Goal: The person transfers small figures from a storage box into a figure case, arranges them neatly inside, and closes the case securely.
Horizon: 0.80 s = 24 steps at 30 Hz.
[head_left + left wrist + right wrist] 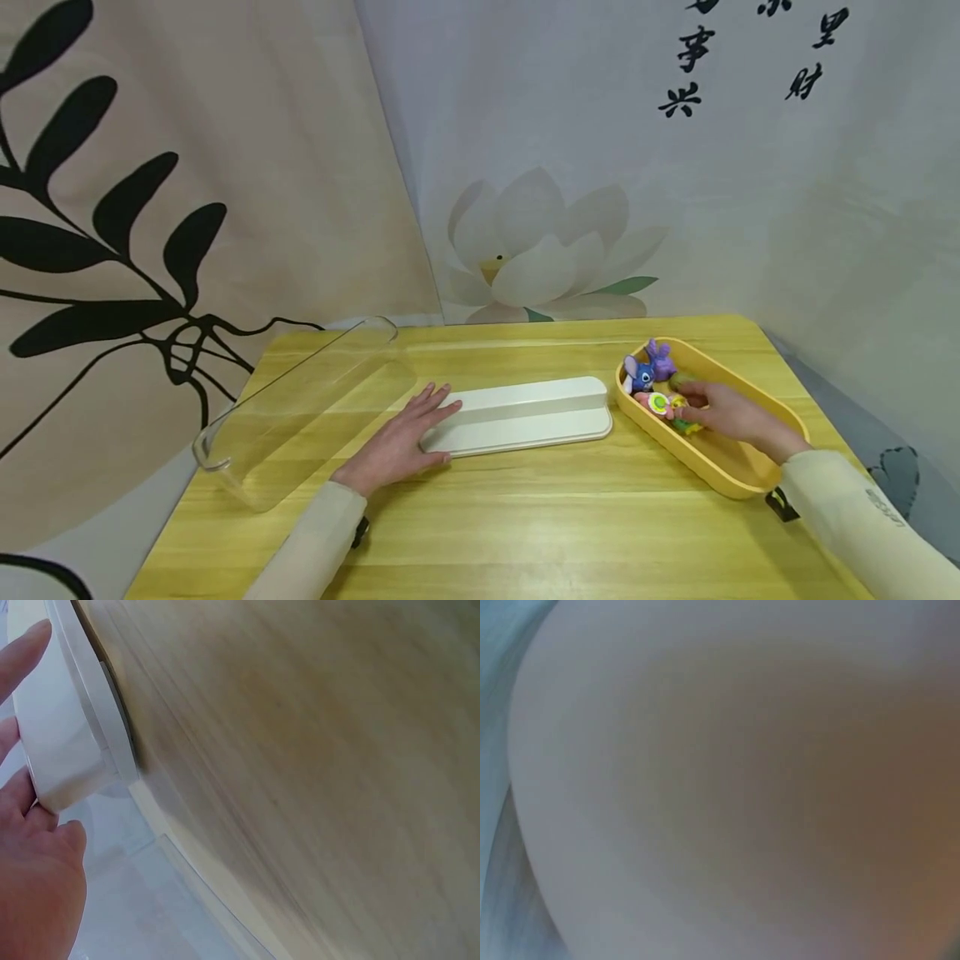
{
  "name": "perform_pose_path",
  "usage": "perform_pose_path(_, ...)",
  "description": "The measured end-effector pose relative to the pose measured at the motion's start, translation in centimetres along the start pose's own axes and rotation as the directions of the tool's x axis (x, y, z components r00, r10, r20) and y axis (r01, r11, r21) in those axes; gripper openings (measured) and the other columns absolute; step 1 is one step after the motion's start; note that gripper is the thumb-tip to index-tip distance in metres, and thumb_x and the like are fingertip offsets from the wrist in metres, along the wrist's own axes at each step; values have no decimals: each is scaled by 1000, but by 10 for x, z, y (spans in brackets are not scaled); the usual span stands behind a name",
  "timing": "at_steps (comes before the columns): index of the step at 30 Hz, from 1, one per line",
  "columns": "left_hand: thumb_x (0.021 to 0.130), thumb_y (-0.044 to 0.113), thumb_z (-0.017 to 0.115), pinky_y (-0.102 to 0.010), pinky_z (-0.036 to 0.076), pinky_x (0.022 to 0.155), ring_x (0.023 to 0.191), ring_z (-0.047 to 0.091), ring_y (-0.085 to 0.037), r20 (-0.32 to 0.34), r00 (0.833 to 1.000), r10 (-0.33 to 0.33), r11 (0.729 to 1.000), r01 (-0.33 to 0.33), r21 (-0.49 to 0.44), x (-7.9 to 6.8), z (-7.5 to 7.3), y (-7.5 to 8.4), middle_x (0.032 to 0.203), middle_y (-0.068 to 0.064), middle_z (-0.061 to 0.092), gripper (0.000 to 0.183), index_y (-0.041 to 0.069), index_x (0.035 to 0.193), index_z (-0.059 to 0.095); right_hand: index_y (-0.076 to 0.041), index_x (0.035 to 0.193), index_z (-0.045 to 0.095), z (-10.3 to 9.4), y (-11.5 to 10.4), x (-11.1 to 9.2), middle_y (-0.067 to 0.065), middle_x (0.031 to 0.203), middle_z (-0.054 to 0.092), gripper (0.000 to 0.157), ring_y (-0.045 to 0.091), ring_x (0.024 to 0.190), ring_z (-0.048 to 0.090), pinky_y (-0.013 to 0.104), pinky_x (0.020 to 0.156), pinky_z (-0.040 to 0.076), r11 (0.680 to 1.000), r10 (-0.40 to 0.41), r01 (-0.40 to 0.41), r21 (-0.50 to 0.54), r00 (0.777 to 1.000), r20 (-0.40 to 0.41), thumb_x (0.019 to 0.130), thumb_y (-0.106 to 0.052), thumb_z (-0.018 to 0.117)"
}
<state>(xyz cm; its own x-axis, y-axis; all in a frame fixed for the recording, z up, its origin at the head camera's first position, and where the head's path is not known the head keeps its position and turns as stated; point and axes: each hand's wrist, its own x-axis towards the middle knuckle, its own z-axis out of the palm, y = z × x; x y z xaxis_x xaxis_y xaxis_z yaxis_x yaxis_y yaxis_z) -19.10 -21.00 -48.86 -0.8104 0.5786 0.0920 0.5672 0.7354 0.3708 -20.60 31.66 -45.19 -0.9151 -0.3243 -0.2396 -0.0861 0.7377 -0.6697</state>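
My left hand [401,442] lies with fingers spread over the left end of a long white base [525,421] that has a raised step along its back. In the left wrist view, fingertips touch the end of this base [60,727]. Over on the right, my right hand [731,412] reaches into a yellow tray [708,475]. Its thumb and fingers are at a small yellow-and-green toy [686,427]; I cannot tell whether they pinch it. Beside them lie a pink toy with a round swirl [657,404], a blue big-eared figure [640,375] and a purple figure [662,360].
A clear plastic cover [315,408] stands at the left of the wooden table [517,525], close to my left forearm. A printed cloth [555,125] hangs behind the table. The right wrist view is filled by a blurred pale surface.
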Motion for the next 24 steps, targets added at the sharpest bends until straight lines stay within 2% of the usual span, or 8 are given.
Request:
perform_pose_path(2, 90, 35, 83, -56, 30, 122, 158, 16, -31, 2, 1000, 1, 1000, -1, 2, 0, 0, 0, 170, -10, 26, 82, 18, 160, 43, 25, 141, 41, 0, 0, 1, 27, 116, 66, 63, 25, 97, 63, 28, 71, 55, 1000, 10, -10, 12, 1000, 13, 102, -18, 65)
perform_pose_path(7, 88, 31, 85, -54, 32, 122, 158, 15, -31, 8, 1000, 5, 1000, -5, 12, -1, -1, 0, 171, -9, 25, 84, 18, 160, 42, 24, 128, 53, -1, 0, -2, 26, 111, 67, 58, 24, 93, 64, 29, 72, 55, 1000, 30, -30, 4, 1000, -3, 94, -19, 71)
perform_pose_path(10, 87, 25, 87, -53, 33, 122, 158, 16, -31, 10, 1000, 16, 999, -16, 27, -1, -1, 0, 171, -9, 25, 88, 16, 161, 40, 15, 108, 61, -1, 0, -6, 16, 93, 66, 39, 19, 79, 59, 25, 64, 50, 999, 42, -42, 22, 999, -8, 88, -18, 73)
perform_pose_path(12, 86, 23, 88, -50, 33, 122, 158, 17, -30, 10, 1000, 12, 999, -12, 38, 0, -1, 0, 171, -8, 25, 92, 13, 162, 37, 5, 95, 61, -1, 0, -10, 6, 80, 58, 26, 15, 70, 51, 24, 58, 44, 998, 61, -61, 32, 998, -7, 86, -17, 73)
perform_pose_path(14, 85, 22, 88, -48, 31, 123, 158, 19, -28, 12, 1000, 4, 998, -5, 57, 0, -1, 0, 171, -7, 25, 95, 10, 162, 34, 0, 89, 60, -4, -1, -13, 1, 77, 53, 21, 14, 68, 48, 23, 57, 40, 997, 76, -76, 24, 997, -10, 85, -17, 71)
perform_pose_path(18, 86, 25, 87, -46, 25, 126, 157, 21, -28, 16, 1000, 22, 994, -24, 109, -1, -3, 0, 170, -9, 26, 95, 4, 161, 34, 3, 97, 57, -13, -4, -22, 4, 84, 54, 27, 17, 76, 49, 26, 61, 43, 993, 115, -114, 34, 993, -16, 88, -19, 69)
perform_pose_path(24, 87, 27, 86, -45, 22, 127, 156, 22, -30, 24, 998, 64, 987, -67, 143, -2, -6, -1, 169, -12, 27, 93, 1, 160, 35, 17, 124, 48, -25, -9, -36, 16, 107, 60, 55, 25, 94, 57, 33, 75, 51, 989, 140, -139, 45, 990, -27, 94, -25, 69)
